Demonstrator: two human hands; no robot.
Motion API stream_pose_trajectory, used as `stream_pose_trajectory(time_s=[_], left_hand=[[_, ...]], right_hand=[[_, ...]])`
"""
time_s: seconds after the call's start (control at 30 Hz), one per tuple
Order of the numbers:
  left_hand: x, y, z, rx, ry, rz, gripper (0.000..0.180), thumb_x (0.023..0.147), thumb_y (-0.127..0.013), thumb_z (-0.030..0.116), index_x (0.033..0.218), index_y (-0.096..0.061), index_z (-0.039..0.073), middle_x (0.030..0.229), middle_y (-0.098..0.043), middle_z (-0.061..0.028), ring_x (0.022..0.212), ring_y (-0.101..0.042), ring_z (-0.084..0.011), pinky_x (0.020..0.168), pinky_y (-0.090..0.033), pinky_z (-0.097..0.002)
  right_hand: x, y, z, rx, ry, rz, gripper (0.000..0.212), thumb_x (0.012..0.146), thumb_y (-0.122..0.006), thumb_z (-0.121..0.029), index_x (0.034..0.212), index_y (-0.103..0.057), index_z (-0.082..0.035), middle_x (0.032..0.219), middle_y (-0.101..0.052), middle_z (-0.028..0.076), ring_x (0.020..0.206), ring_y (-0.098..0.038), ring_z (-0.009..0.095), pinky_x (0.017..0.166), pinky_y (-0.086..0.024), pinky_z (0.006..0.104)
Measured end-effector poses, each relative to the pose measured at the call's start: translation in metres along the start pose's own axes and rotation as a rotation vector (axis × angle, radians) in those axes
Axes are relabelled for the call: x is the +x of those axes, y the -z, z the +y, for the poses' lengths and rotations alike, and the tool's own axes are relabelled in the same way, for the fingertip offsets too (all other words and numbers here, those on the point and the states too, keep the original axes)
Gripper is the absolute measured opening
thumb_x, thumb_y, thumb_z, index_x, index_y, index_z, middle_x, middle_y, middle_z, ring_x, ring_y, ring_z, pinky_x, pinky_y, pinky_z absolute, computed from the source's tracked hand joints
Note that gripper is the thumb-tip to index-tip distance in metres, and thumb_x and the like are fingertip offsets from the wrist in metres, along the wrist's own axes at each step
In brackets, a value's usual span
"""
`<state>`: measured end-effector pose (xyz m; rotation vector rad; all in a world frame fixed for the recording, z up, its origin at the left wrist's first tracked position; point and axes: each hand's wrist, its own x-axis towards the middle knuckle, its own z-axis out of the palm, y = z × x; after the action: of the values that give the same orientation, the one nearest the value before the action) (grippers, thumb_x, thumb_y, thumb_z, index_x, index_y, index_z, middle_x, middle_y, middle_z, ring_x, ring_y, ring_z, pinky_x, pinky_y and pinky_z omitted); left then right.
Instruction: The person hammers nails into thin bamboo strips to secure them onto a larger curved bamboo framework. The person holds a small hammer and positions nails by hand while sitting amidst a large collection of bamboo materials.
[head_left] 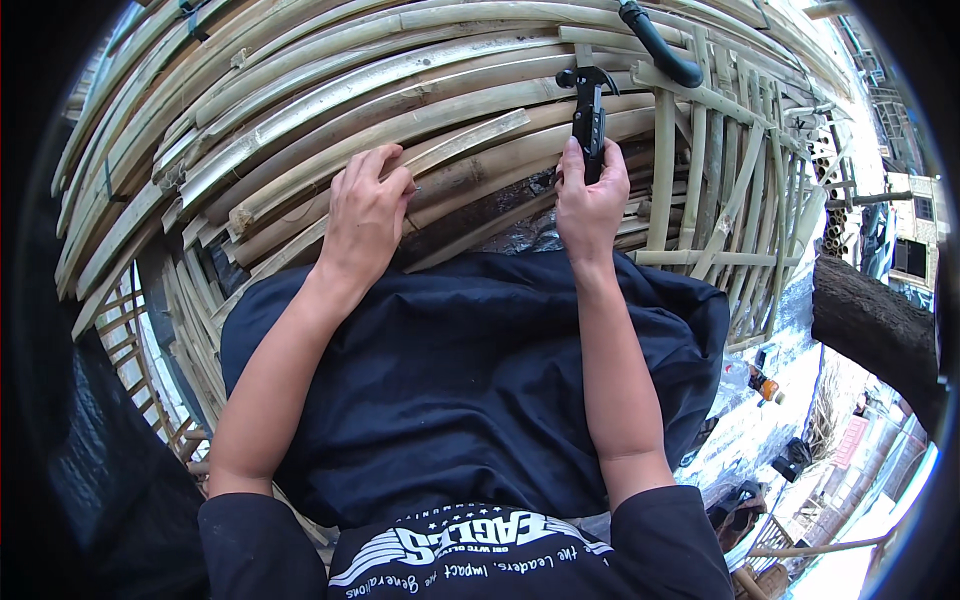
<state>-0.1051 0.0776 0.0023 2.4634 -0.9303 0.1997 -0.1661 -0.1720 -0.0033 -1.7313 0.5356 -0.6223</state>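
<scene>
My right hand (592,195) is closed round the handle of a black hammer (588,110). The hammer's head and curved claw point away from me, over split bamboo strips (480,100). My left hand (368,205) rests on the strips to the left, its fingers curled and pinched together. A thin, short nail-like piece (417,188) shows at its fingertips, too small to make out fully. Beside that hand lies a pale, short bamboo strip (470,140). A dark blue cloth (450,370) covers my lap beneath both forearms.
To the right stands a lattice of bamboo slats (715,170). A black curved handle (665,50) hangs over the far strips. A thick dark log or trunk (870,320) lies farther right. A plastic bottle (735,375) is on the pale ground. Bamboo poles bend away at left.
</scene>
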Motion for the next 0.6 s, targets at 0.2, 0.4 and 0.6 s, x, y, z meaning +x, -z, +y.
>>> stream_pose_trajectory(time_s=[0.2,0.4,0.6], left_hand=[[0.002,0.004,0.003,-0.004,0.014,-0.039,0.011,0.085,-0.072,0.004,0.095,-0.068,0.007,0.129,-0.059,-0.0124,0.123,-0.055,-0.0307,0.102,-0.043,-0.0457],[0.001,0.002,0.003,0.012,0.027,-0.06,0.015,0.084,-0.071,0.003,0.098,-0.067,0.006,0.131,-0.057,-0.0127,0.124,-0.056,-0.0317,0.101,-0.043,-0.0469],[0.0,-0.008,0.001,0.185,-0.179,0.041,0.011,0.086,-0.067,0.006,0.097,-0.066,0.007,0.127,-0.061,-0.0099,0.122,-0.058,-0.0305,0.1,-0.043,-0.0458]], right_hand=[[0.0,0.001,0.0,-0.029,0.042,0.011,0.024,0.1,-0.069,-0.02,0.104,-0.063,0.004,0.072,-0.062,0.002,0.063,-0.057,0.008,0.058,-0.046,0.0285],[0.0,0.001,0.0,-0.003,-0.002,-0.004,0.026,0.1,-0.07,-0.02,0.106,-0.063,0.004,0.072,-0.063,0.002,0.062,-0.057,0.008,0.058,-0.047,0.029],[-0.002,-0.003,0.005,-0.039,0.041,0.004,0.027,0.1,-0.07,-0.02,0.107,-0.063,0.005,0.074,-0.063,0.003,0.065,-0.058,0.009,0.06,-0.048,0.0287]])
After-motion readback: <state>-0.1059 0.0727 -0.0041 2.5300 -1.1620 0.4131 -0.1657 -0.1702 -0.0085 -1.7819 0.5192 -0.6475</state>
